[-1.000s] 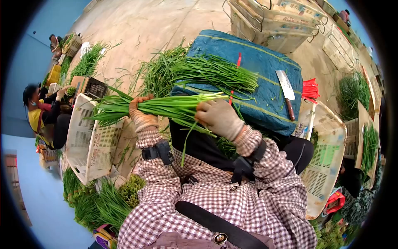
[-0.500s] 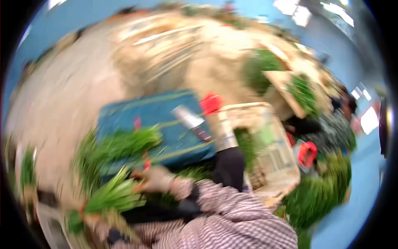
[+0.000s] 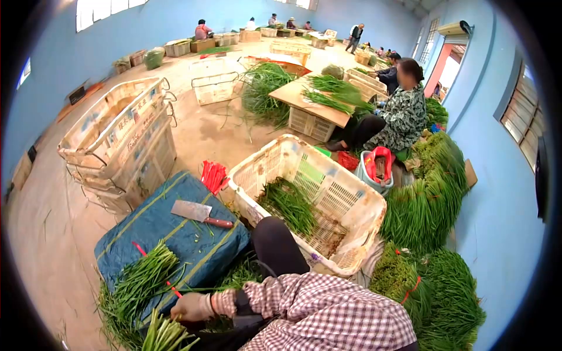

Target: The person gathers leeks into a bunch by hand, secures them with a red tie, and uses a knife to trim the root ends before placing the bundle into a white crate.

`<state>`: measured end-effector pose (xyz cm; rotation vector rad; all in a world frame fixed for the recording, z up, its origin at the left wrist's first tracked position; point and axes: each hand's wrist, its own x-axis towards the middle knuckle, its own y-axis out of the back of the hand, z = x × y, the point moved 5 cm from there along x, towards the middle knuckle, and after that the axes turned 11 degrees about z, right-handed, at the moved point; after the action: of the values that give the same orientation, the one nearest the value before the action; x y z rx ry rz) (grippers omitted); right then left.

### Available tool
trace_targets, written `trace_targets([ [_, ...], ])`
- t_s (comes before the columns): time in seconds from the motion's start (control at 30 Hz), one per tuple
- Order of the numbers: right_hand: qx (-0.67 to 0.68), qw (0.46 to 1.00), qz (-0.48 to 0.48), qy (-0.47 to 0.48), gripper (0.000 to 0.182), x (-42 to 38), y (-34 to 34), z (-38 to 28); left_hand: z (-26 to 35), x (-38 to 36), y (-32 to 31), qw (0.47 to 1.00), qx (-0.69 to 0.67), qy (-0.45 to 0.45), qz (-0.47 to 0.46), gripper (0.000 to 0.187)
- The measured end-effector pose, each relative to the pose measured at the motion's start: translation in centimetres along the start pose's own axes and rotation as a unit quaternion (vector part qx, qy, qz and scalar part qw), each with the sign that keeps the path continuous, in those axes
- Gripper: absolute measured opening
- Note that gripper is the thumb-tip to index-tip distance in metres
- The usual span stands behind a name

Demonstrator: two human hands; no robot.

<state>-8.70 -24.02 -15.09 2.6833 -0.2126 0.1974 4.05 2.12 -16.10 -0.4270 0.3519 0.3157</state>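
My right hand (image 3: 193, 308), in a pale work glove, is at the lower left with its fingers curled. Whatever they grip is hidden. The end of a red tie strip (image 3: 172, 287) lies right by it. Just below the hand are the pale cut ends of a bunch of chive-like greens (image 3: 161, 336), cut off by the picture's edge. Another bunch of greens (image 3: 145, 270) rests across the strip on a blue wrapped block (image 3: 193, 245). A cleaver (image 3: 199, 213) with a wooden handle lies flat there. My left hand is out of view.
Beside my knee stands a plastic crate (image 3: 354, 207) with loose greens inside. Red strips (image 3: 213, 176) hang at its corner. Stacked crates (image 3: 126, 140) stand left. Bundled greens (image 3: 424, 207) line the right wall. A co-worker (image 3: 401, 114) sits at a board (image 3: 293, 98).
The view has swung right and steadied. My left hand has left the picture. My right hand appears lower and further left, and most of the light-stalked bunch has dropped out of view.
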Motion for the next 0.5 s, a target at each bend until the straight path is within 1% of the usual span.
trace_targets([
  [0.03,0.024,0.999,0.022,-0.012,0.024,-0.8,1.7,-0.5,-0.3,0.3,-0.1,1.0,-0.008,0.008,-0.014,0.031],
  [0.07,0.015,0.999,0.032,-0.027,0.023,-1.7,2.9,-0.2,-0.4,1.0,0.7,0.999,-0.017,0.019,-0.027,0.031],
  [0.1,0.034,0.998,0.056,-0.021,0.025,-2.7,4.3,0.5,-0.6,1.6,1.4,0.998,-0.035,0.037,-0.046,0.03],
  [0.13,0.058,0.993,0.045,-0.088,0.027,-4.0,4.9,3.4,-1.1,2.5,2.6,0.995,-0.05,0.059,-0.062,0.03],
  [0.17,0.035,0.995,0.062,-0.069,0.025,-5.0,7.1,2.6,-1.2,2.6,3.6,0.993,-0.066,0.075,-0.064,0.03],
  [0.2,0.046,0.982,0.053,-0.175,0.023,-6.7,7.6,4.7,-1.1,2.4,4.8,0.991,-0.083,0.088,-0.056,0.03],
  [0.23,-0.134,0.962,-0.028,-0.236,0.03,-6.9,8.7,1.9,-1.0,2.3,6.3,0.989,-0.104,0.099,-0.039,0.03],
  [0.27,-0.302,0.92,-0.181,-0.173,0.052,-8.3,7.6,5.0,-1.2,2.2,7.0,0.986,-0.131,0.104,-0.019,0.029],
  [0.3,-0.418,0.861,-0.264,-0.119,0.07,-10.4,7.4,7.0,-1.2,2.1,7.7,0.981,-0.16,0.109,0.012,0.029],
  [0.33,-0.53,0.769,-0.288,-0.213,0.063,-11.1,7.7,8.8,-0.9,2.2,8.1,0.975,-0.183,0.114,0.054,0.029],
  [0.37,-0.551,0.748,-0.287,-0.235,0.062,-9.6,8.2,6.3,-1.0,1.6,8.5,0.939,-0.235,0.134,0.211,0.023],
  [0.4,-0.518,0.807,-0.229,-0.166,0.055,-8.1,7.6,4.9,-1.6,1.9,9.0,0.939,-0.257,0.135,0.185,0.015],
  [0.43,-0.477,0.856,-0.17,-0.101,0.048,-7.0,7.3,3.3,-2.1,2.8,9.8,0.928,-0.294,0.11,0.201,0.01],
  [0.5,-0.397,0.916,-0.033,0.055,0.03,-4.1,5.6,-2.6,-1.9,2.4,9.5,0.921,-0.299,0.124,0.214,0.012],
])
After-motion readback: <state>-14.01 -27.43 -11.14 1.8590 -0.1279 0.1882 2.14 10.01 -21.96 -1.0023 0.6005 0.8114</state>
